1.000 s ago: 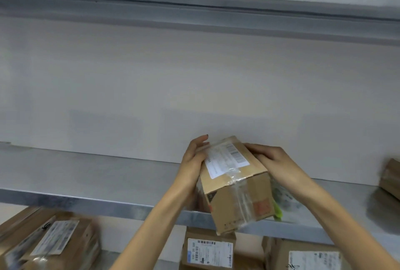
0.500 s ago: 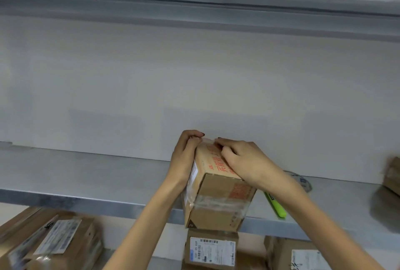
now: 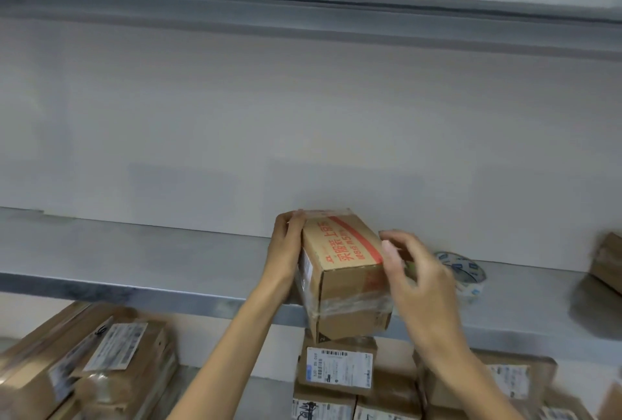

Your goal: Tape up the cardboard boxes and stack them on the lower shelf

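**Q:** What lies around the held box (image 3: 343, 271), read from left to right?

**A:** Left of it, a bare stretch of the grey shelf (image 3: 134, 251) is seen. Below and to the left, stored boxes (image 3: 101, 362) with white labels are piled. More of them are stacked directly beneath it and below to the right. Just right of it a tape roll (image 3: 466, 271) is laid on the shelf. Far to the right a cut-off box (image 3: 609, 261) is shown.

**Q:** How is the box supported?

**A:** It is tilted over the shelf's front edge; whether it rests there cannot be told. The left hand (image 3: 286, 244) is laid against its left side, with fingertips hooked over the far top edge. The right hand (image 3: 417, 278) is shown at its right face with fingers loosely apart. It is blurred, so contact cannot be confirmed.

**Q:** How many of each are counted?

**A:** One held box, one tape roll, one cut-off box and two hands are counted. At least five stored boxes are counted; blur and cropping prevent an exact figure.

**Q:** What is obscured?

**A:** The tape roll is partly covered by the right hand. The label print is too small to be read. The lowest boxes are cropped by the frame.
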{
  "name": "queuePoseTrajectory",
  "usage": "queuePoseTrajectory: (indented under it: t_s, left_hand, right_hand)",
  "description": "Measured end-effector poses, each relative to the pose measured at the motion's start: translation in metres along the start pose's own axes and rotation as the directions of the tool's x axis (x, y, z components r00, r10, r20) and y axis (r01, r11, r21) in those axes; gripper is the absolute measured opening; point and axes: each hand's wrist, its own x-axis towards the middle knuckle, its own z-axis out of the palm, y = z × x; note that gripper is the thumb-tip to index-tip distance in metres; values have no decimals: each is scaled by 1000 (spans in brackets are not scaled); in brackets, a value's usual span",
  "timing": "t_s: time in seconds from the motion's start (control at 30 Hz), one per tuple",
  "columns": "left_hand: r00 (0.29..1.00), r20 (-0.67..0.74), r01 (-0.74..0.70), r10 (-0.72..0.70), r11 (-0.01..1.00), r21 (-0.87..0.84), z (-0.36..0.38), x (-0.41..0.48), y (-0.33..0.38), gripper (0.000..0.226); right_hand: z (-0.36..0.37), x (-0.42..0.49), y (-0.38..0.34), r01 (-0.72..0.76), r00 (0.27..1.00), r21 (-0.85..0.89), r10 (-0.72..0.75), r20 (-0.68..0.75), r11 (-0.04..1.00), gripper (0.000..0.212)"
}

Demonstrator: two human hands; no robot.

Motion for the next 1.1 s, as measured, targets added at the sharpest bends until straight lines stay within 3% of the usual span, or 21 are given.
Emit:
queuePoseTrajectory:
  t_s: [0.1, 0.2, 0.37, 0.47, 0.57, 0.63, 0.8, 0.93, 1.1]
  left_hand:
    - [994, 44, 100, -100, 995, 7, -1, -1, -1, 61]
    - [997, -28, 67, -66, 996, 50, -5, -3, 4, 61]
    - [992, -120, -24, 37, 994, 104, -7, -18, 19, 52]
    - [978, -200, -58, 61, 998, 21, -4, -32, 30, 52]
    - [960, -249, -124, 130, 991, 42, 1, -53, 33, 44]
    - [953, -250, -159, 171, 985, 70, 11, -75, 29, 39]
    - [934, -294, -179, 202, 978, 103, 44, -135, 5, 32]
    - [934, -272, -199, 233, 969, 147, 81, -188, -16, 23]
    - [913, -276, -252, 302, 946, 202, 126, -249, -36, 19]
  right_hand:
    - [8, -7, 0, 4, 997, 4, -4, 82, 1000, 51]
    - [7, 2, 2, -73, 992, 137, 58, 111, 988, 47]
    - [7, 9, 3, -153, 988, 235, 150, 29, 960, 38]
    - [4, 11, -14, -103, 987, 226, 128, -97, 969, 37]
    - [-8, -1, -20, -6, 939, 29, 16, -344, 1000, 37]
    - [-20, -17, -20, 36, 908, -39, -49, -417, 999, 29]
    - [-60, -69, -6, 42, 936, 89, -8, -353, 995, 22]
    - [-101, -124, 13, -68, 973, 195, 108, -206, 978, 44]
    - [-149, -180, 39, -164, 980, 329, 193, -56, 930, 56]
